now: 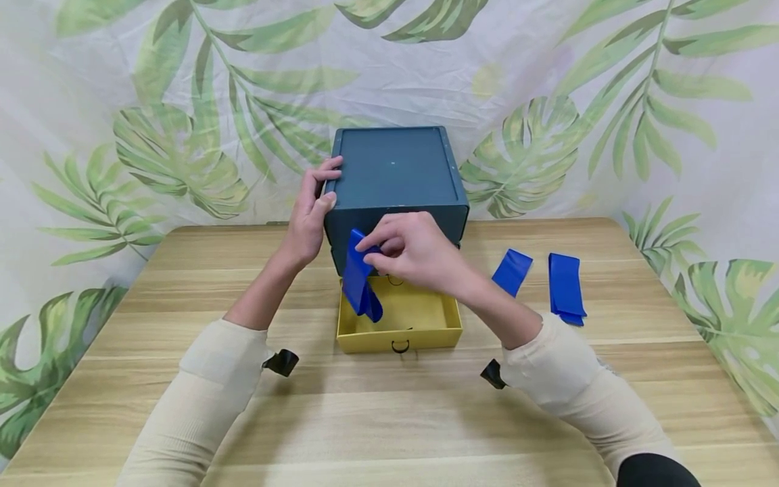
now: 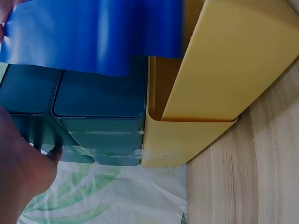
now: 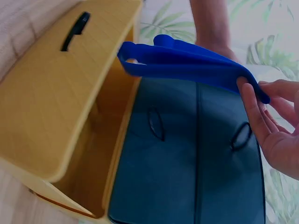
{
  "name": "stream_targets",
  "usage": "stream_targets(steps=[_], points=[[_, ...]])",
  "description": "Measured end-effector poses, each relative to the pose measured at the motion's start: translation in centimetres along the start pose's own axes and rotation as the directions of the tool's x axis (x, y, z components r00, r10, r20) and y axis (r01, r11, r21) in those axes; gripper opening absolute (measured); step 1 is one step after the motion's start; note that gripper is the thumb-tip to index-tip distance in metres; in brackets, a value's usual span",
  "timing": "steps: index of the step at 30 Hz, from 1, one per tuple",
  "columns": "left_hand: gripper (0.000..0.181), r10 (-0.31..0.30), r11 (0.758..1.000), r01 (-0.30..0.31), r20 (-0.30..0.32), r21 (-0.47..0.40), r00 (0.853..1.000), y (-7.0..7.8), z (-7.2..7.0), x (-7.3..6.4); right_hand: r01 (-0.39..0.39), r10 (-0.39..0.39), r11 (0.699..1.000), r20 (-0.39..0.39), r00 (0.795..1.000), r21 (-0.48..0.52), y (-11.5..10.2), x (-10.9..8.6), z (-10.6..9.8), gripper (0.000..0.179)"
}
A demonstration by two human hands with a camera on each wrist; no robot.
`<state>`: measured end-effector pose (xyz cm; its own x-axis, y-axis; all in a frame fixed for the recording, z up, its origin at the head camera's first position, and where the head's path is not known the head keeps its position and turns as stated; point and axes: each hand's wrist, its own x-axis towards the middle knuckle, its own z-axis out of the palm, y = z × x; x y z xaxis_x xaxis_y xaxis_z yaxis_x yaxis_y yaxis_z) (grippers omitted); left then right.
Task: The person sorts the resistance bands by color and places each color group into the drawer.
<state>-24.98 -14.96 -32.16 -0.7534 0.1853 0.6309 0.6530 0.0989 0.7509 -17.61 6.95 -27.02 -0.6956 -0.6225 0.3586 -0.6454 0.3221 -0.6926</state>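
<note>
A folded blue elastic-looking strip (image 1: 359,274) hangs from my right hand (image 1: 420,250), pinched between thumb and fingers. In the right wrist view the strip (image 3: 187,65) shows several loose folds at its far end. Below it, the yellow bottom drawer (image 1: 426,338) is pulled out of the dark teal drawer cabinet (image 1: 395,169). My left hand (image 1: 312,216) rests against the cabinet's left side, its fingertips at the top edge. In the left wrist view that hand (image 2: 28,158) touches the cabinet's side, and the blue strip partly covers the cabinet front.
Two more folded blue strips, a nearer-to-cabinet one (image 1: 512,272) and a right-hand one (image 1: 566,287), lie on the wooden table (image 1: 389,419) right of the cabinet. A leaf-patterned cloth (image 1: 274,101) hangs behind. Black ring handles (image 3: 156,123) stick out from the cabinet's shut drawers.
</note>
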Motion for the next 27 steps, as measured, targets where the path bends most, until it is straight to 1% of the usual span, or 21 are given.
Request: stream_targets(steps=[4, 7, 10, 14, 18, 24, 27], points=[[0.038, 0.009, 1.0, -0.009, -0.002, -0.003, 1.0, -0.1, 0.0, 0.1, -0.009, 0.012, 0.997, 0.036, 0.999, -0.081, -0.1, 0.0, 1.0, 0.015], [0.037, 0.013, 1.0, -0.013, -0.002, -0.01, 1.0, -0.2, 0.0, 0.1, -0.05, 0.058, 0.992, 0.067, 0.996, -0.117, -0.5, 0.1, 1.7, 0.016], [0.037, 0.015, 1.0, -0.015, -0.002, -0.014, 1.0, -0.2, 0.0, 0.1, -0.08, 0.092, 0.987, 0.084, 0.992, -0.14, -0.7, 0.2, 2.1, 0.017], [0.036, 0.018, 1.0, -0.018, 0.004, -0.016, 1.0, -0.2, 0.0, 0.0, -0.106, 0.12, 0.983, 0.086, 0.989, -0.153, -0.6, 0.0, 2.4, 0.018], [0.036, 0.022, 1.0, -0.022, 0.003, -0.018, 1.0, -0.2, 0.0, -0.1, -0.133, 0.152, 0.974, 0.092, 0.984, -0.185, 0.1, -1.0, 2.8, 0.02], [0.038, 0.011, 1.0, -0.011, -0.001, -0.018, 1.0, -0.1, 0.1, 0.0, -0.155, 0.181, 0.96, 0.093, 0.979, -0.232, 1.1, -3.2, 2.9, 0.019], [0.038, 0.005, 1.0, -0.005, -0.001, -0.019, 1.0, -0.1, 0.0, 0.0, -0.206, 0.231, 0.954, 0.095, 0.968, -0.22, 1.7, -4.3, 2.7, 0.019]])
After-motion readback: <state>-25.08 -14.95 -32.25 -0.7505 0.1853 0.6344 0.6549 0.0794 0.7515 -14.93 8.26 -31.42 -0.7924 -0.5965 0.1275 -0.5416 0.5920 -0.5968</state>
